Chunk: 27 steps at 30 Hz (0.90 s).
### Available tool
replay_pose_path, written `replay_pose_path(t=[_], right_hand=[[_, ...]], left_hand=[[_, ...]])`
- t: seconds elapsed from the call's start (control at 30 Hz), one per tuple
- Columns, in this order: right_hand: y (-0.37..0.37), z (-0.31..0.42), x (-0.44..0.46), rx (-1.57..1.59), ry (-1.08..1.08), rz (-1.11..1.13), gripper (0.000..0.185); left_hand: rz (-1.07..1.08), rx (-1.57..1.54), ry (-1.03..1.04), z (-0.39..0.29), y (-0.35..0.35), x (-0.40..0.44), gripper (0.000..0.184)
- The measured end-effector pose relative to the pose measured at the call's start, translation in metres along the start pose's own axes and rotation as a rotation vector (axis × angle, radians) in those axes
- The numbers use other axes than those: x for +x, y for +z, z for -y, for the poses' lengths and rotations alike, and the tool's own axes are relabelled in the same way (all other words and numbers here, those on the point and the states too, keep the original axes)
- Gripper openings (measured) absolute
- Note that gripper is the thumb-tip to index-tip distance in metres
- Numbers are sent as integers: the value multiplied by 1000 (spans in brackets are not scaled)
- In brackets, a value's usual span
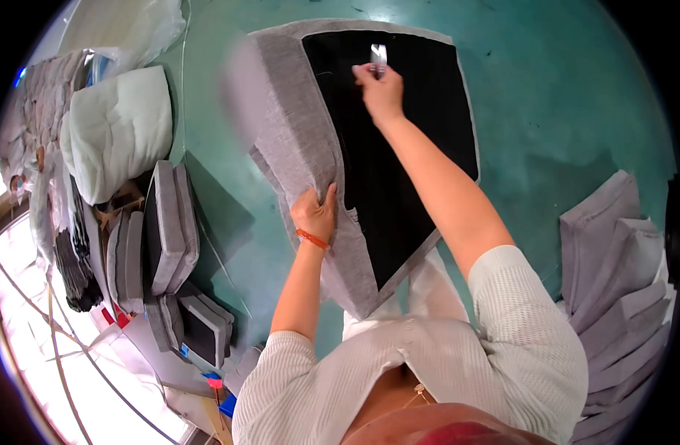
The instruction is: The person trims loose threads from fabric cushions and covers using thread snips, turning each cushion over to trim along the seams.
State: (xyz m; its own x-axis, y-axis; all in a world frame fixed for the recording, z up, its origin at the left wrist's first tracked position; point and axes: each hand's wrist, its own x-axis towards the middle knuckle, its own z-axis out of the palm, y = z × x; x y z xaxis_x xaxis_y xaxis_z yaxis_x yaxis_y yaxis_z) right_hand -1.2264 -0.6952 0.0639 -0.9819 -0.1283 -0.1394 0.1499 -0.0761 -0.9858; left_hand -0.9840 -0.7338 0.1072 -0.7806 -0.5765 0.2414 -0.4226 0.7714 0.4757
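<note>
White knit top (406,337) lies nearest; beyond it, mid-scene over green floor (532,96), the grey-and-black cushion cover (369,178) looks light, soft and crease-prone, probably best held at its seams. Left hand (314,211) clenches its grey side; right hand (383,95), farther, pinches a small shiny implement (379,55).

The right hand (384,95) partly hid a shiny tool (379,55), too small to identify; fingertips of the left hand (312,215) were hidden against the cover (299,122), blurred at upper left; the bottom edge cut off a grey pile (614,341)
</note>
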Motion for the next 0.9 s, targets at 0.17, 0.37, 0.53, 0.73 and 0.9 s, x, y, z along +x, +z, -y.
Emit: replay_pose_path(t=[0.17, 0.37, 0.53, 0.73, 0.9], right_hand=[[-11, 27, -13, 6, -154, 159, 19], [16, 26, -6, -153, -284, 270, 17], [-12, 24, 7, 702, 327, 341, 8], [-47, 22, 4, 671, 274, 385, 8], [-31, 51, 6, 793, 269, 590, 8]], left_hand=[[-36, -42, 14, -3, 6, 1, 40], [-26, -10, 17, -10, 4, 3, 42], [-37, 0, 5, -12, 6, 3, 43], [-11, 39, -28, -15, 8, 5, 40], [-14, 14, -56, -19, 8, 8, 39]])
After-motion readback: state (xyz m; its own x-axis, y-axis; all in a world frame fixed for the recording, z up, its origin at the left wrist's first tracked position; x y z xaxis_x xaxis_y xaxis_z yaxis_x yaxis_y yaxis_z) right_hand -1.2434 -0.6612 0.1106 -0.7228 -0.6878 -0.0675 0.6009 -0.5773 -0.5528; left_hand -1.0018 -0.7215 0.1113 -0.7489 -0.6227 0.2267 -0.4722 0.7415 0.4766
